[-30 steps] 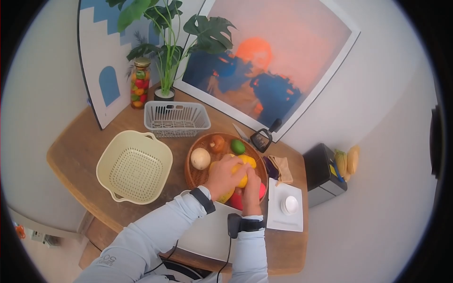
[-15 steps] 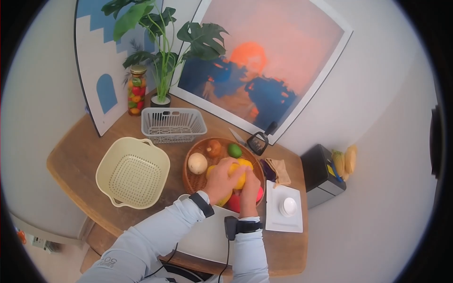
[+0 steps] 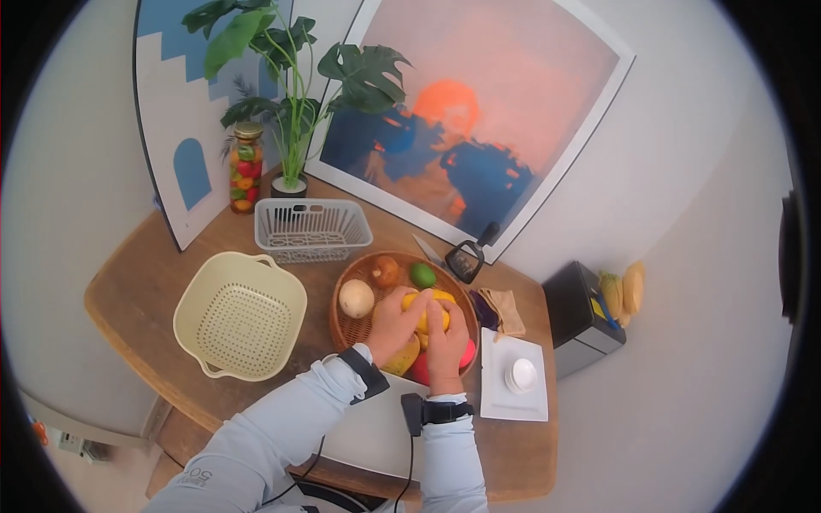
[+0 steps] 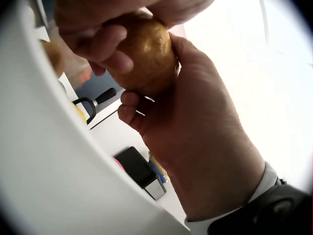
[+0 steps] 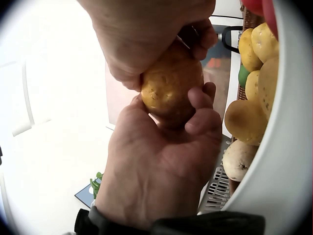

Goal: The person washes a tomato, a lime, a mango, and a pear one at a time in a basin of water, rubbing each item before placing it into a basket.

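Both hands hold one yellow-brown potato (image 5: 168,90) between them, over the front of a round wicker basket (image 3: 339,329). In the head view my left hand (image 3: 392,329) is on its left side and my right hand (image 3: 446,344) on its right. In the right wrist view the left hand's (image 5: 156,161) fingers curl round its lower side. The left wrist view shows the right hand (image 4: 195,115) gripping it from below. The basket contains a pale round vegetable (image 3: 357,298), a brown onion-like one (image 3: 385,272), a green fruit (image 3: 422,274), red pieces (image 3: 468,352) and several yellow ones (image 3: 402,355).
A cream colander (image 3: 244,316) stands left, a grey plastic basket (image 3: 314,229) behind. To the right lie a white tray (image 3: 513,402) with small white dishes (image 3: 521,375) and folded cloths (image 3: 505,312). A black-handled tool (image 3: 466,259) lies behind; a white board (image 3: 368,427) is in front.
The hands stay together round the potato, with the fingers shifting on it and the left hand turning slightly. The head view has tilted a little, so everything sits slightly lower and farther left.
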Motion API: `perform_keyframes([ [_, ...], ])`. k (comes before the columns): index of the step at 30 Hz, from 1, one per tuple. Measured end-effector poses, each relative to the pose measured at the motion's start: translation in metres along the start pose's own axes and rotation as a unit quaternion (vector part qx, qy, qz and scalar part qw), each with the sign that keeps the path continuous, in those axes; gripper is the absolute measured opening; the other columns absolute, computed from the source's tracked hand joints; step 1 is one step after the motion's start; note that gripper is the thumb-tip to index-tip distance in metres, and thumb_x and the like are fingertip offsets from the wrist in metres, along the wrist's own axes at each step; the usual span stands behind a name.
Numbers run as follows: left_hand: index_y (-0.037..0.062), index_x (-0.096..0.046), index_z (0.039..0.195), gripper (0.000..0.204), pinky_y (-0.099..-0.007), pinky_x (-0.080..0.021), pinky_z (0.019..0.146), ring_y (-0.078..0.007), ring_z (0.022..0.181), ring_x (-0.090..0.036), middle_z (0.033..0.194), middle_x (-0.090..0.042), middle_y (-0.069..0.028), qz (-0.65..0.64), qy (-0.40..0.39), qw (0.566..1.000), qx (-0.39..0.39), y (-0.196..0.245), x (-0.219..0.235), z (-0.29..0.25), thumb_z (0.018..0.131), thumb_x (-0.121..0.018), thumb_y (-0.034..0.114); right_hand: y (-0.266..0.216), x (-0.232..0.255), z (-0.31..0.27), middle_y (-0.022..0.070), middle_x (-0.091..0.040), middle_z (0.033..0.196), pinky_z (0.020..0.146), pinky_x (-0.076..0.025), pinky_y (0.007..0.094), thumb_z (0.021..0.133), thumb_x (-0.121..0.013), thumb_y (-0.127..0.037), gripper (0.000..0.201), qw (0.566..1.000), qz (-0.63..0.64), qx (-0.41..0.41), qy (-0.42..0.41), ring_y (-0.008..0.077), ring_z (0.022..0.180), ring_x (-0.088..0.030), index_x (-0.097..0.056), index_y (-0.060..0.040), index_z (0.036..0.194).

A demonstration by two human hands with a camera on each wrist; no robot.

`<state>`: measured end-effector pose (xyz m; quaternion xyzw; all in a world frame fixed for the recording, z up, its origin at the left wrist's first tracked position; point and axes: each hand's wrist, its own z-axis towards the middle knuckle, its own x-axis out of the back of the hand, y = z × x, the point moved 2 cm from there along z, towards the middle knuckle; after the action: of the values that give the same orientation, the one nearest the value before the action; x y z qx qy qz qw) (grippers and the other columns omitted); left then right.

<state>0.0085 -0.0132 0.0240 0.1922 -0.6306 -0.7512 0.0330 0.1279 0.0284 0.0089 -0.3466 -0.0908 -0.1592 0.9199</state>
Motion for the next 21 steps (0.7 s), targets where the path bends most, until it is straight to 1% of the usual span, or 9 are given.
perform_keyframes([
  [1, -0.0017, -0.059, 0.109, 0.038, -0.038, -0.051, 0.081, -0.0318, 0.09, -0.066, 0.1, -0.066, -0.0198, 0.023, 0.001, 1.0, -0.014, -0.008, 0.001, 0.004, 0.091, -0.064, 0.031, -0.004, -0.002, 0.002, 0.0065, -0.063, 0.078, 0.045, -0.041, 0.0244, 0.099, -0.056, -0.035, 0.036, 0.999, -0.024, 0.034, 0.003, 0.0117, 0.055, -0.056, -0.066, -0.001, 0.098],
  [4, 0.0019, -0.059, 0.112, 0.034, -0.0302, -0.05, 0.064, -0.02, 0.08, -0.064, 0.097, -0.065, -0.0121, 0.115, 0.013, 0.98, -0.16, -0.021, 0.002, 0.008, 0.095, -0.061, 0.031, -0.015, 0.008, 0.001, 0.0124, -0.068, 0.087, 0.072, -0.052, 0.0318, 0.098, -0.059, -0.031, 0.034, 0.878, 0.199, -0.425, -0.093, 0.0211, 0.079, -0.065, -0.065, 0.0018, 0.105],
  [5, 0.0037, -0.059, 0.113, 0.032, -0.0263, -0.05, 0.056, -0.0138, 0.074, -0.063, 0.095, -0.064, -0.0079, 0.149, 0.017, 0.963, -0.223, -0.024, 0.0, 0.008, 0.097, -0.06, 0.031, -0.013, 0.01, 0.001, 0.0126, -0.068, 0.087, 0.071, -0.052, 0.0318, 0.098, -0.059, -0.031, 0.034, 0.88, 0.215, -0.416, -0.085, 0.021, 0.079, -0.065, -0.065, 0.0017, 0.105],
  [7, -0.0011, -0.058, 0.114, 0.044, -0.0375, -0.052, 0.078, -0.0302, 0.083, -0.067, 0.1, -0.067, -0.0193, 0.075, -0.009, 0.99, -0.117, -0.009, -0.001, -0.001, 0.093, -0.063, 0.037, -0.005, 0.012, 0.0, 0.0128, -0.068, 0.086, 0.071, -0.051, 0.0318, 0.099, -0.058, -0.031, 0.034, 0.881, 0.247, -0.398, -0.065, 0.021, 0.077, -0.065, -0.064, 0.0015, 0.105],
  [10, -0.0004, -0.059, 0.112, 0.042, -0.0377, -0.052, 0.077, -0.0302, 0.082, -0.067, 0.099, -0.067, -0.0185, -0.015, -0.047, 0.998, 0.046, 0.004, 0.0, -0.001, 0.093, -0.062, 0.037, -0.01, 0.005, 0.004, 0.0084, -0.066, 0.083, 0.045, -0.043, 0.0237, 0.102, -0.05, -0.038, 0.039, 1.0, -0.009, -0.02, 0.013, 0.0118, 0.061, -0.061, -0.065, -0.0014, 0.101],
  [13, 0.0008, -0.061, 0.108, 0.038, -0.0318, -0.051, 0.065, -0.0215, 0.077, -0.065, 0.091, -0.066, -0.0124, 0.009, -0.053, 0.999, 0.011, -0.003, 0.007, 0.007, 0.095, -0.06, 0.036, -0.003, -0.003, 0.0, 0.0066, -0.065, 0.08, 0.043, -0.04, 0.0217, 0.102, -0.05, -0.037, 0.037, 0.999, 0.002, -0.051, 0.008, 0.0097, 0.059, -0.059, -0.065, -0.0034, 0.1],
  [16, 0.002, -0.063, 0.106, 0.034, -0.023, -0.048, 0.053, -0.0102, 0.072, -0.061, 0.087, -0.064, -0.0044, 0.113, -0.01, 0.977, -0.178, -0.026, 0.002, 0.013, 0.098, -0.057, 0.034, -0.005, 0.013, 0.001, 0.006, -0.065, 0.086, 0.054, -0.045, 0.0229, 0.101, -0.054, -0.034, 0.034, 0.845, 0.268, -0.453, -0.091, 0.0101, 0.07, -0.058, -0.064, -0.0018, 0.102],
  [18, 0.0023, -0.062, 0.107, 0.033, -0.0224, -0.048, 0.053, -0.0098, 0.071, -0.061, 0.087, -0.063, -0.0037, 0.151, 0.003, 0.967, -0.207, -0.018, -0.001, 0.005, 0.099, -0.057, 0.034, -0.007, 0.013, 0.001, 0.0077, -0.066, 0.087, 0.058, -0.048, 0.0263, 0.099, -0.056, -0.033, 0.033, 0.879, 0.249, -0.402, -0.064, 0.0139, 0.073, -0.061, -0.065, -0.0011, 0.105],
  [21, 0.0013, -0.061, 0.109, 0.031, -0.0268, -0.051, 0.069, -0.0149, 0.077, -0.063, 0.086, -0.063, -0.0042, -0.013, -0.055, 0.996, 0.069, 0.008, 0.0, -0.001, 0.097, -0.06, 0.03, -0.006, 0.008, 0.001, 0.0058, -0.065, 0.083, 0.048, -0.041, 0.0246, 0.099, -0.055, -0.035, 0.034, 0.973, 0.117, -0.2, -0.022, 0.011, 0.065, -0.059, -0.066, -0.0031, 0.105],
])
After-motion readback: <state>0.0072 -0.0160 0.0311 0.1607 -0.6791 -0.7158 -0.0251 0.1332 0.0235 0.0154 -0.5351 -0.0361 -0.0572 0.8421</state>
